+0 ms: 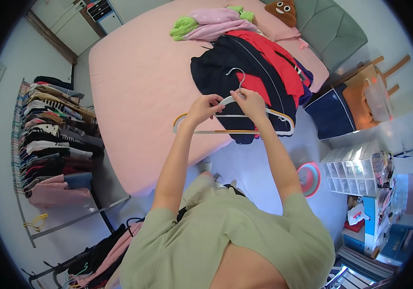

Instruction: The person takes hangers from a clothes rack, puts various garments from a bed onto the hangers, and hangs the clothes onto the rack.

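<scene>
A white clothes hanger (286,126) with orange strips and a metal hook is held up in front of me, above the near edge of the bed. My left hand (205,109) pinches its upper arm left of the hook. Close to the neck, my right hand (250,102) grips the same hanger. Beyond it, a black garment (216,60) with a thin pale line is spread on the bed. Red clothing (264,50) lies along its right side. No garment hangs on the hanger.
The bed (134,86) has a pink sheet, with a pink and green bundle (213,23) at its far side. Left stands a rack of hung clothes (57,135). At right are a pink basin (309,179), white drawers (348,171) and a chair (392,72) bearing bags.
</scene>
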Available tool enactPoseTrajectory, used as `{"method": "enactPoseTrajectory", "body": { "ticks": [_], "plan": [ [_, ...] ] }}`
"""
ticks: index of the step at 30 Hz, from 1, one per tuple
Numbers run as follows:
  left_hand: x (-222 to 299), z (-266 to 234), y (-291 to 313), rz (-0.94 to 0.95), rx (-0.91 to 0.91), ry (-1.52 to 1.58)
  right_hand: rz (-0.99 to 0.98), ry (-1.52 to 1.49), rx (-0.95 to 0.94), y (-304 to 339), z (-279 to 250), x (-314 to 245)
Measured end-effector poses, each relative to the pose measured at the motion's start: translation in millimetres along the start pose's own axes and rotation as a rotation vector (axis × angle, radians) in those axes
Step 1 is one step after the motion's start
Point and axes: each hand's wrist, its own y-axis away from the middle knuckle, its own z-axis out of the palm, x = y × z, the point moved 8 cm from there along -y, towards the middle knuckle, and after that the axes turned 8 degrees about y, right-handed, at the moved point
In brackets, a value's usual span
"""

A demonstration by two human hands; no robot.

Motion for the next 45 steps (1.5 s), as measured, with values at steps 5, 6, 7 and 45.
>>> {"method": "enactPoseTrajectory", "body": {
  "ticks": [5, 6, 7, 45],
  "plan": [
    [-7, -8, -55, 0.022, -0.054, -0.054, 0.149, -0.038, 0.014, -43, 6, 38],
    [-9, -16, -65, 0.018, -0.026, -0.262, 0.150, -0.039, 0.020, -55, 8, 42],
    [-12, -24, -77, 0.072, 0.005, -0.303, 0.185, 0.005, 0.030, -68, 10, 50],
    [-385, -185, -446, -0.427, 0.385, -0.541, 0.058, 0.578, -0.436, -563, 333, 230]
  ]
}}
